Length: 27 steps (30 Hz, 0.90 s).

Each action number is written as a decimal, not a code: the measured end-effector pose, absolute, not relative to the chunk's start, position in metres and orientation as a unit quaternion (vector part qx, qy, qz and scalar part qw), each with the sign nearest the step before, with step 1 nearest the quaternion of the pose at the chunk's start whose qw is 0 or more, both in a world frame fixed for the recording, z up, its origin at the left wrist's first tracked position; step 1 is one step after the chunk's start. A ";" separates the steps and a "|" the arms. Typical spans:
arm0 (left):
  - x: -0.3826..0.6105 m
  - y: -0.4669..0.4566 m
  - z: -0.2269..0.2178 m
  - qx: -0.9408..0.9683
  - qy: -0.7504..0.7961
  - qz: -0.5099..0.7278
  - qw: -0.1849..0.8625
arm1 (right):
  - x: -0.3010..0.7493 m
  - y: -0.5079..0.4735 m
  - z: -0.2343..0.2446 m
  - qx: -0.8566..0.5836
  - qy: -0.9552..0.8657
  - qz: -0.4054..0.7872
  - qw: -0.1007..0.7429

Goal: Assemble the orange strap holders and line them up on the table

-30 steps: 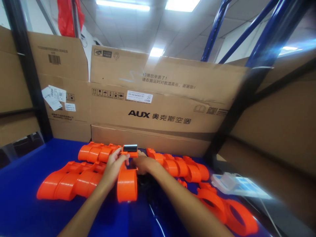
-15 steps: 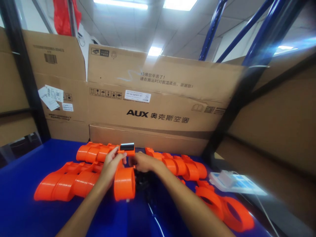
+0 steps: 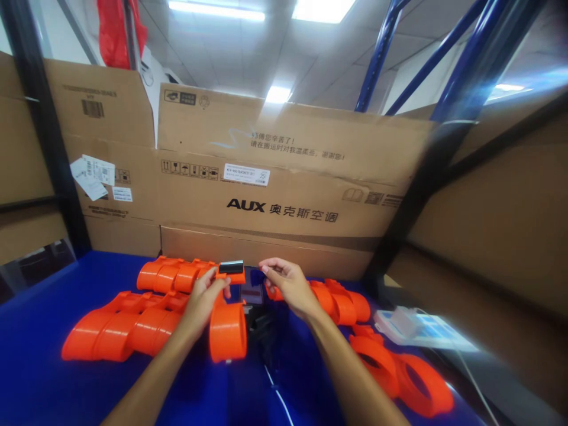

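Hands x2, 1 dispenser in L.

Forearms extended, left hand curled in a grip, right hand apart, fingertips apparently pinched

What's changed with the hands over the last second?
The right hand moved right, away from the orange holder; whether it took hold of or let go of anything is unclear. The left hand still grips the holder, and the orange parts at left stay in their rows.
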State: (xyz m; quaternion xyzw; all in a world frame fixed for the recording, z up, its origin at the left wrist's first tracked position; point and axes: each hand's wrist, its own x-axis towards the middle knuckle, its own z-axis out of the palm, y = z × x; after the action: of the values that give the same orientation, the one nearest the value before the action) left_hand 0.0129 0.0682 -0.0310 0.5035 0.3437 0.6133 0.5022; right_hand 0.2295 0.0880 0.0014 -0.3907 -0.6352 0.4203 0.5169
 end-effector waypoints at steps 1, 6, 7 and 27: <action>0.014 0.068 -0.032 0.505 0.348 0.613 0.498 | 0.230 0.086 -0.001 -0.387 -0.615 0.431 0.535; 0.020 0.065 -0.032 0.522 0.356 0.594 0.498 | 0.230 0.076 -0.001 -0.347 -0.566 0.475 0.577; 0.021 0.064 -0.031 0.527 0.355 0.588 0.500 | 0.229 0.073 0.000 -0.341 -0.562 0.483 0.579; 0.027 0.055 -0.026 0.559 0.340 0.571 0.496 | 0.203 0.051 -0.017 -0.336 -0.646 0.295 0.619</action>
State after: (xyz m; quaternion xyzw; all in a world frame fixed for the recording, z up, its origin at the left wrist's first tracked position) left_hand 0.0267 0.0546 -0.0258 0.5594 0.3398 0.5705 0.4962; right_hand 0.2031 0.0506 -0.0171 -0.3356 -0.6456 0.2951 0.6193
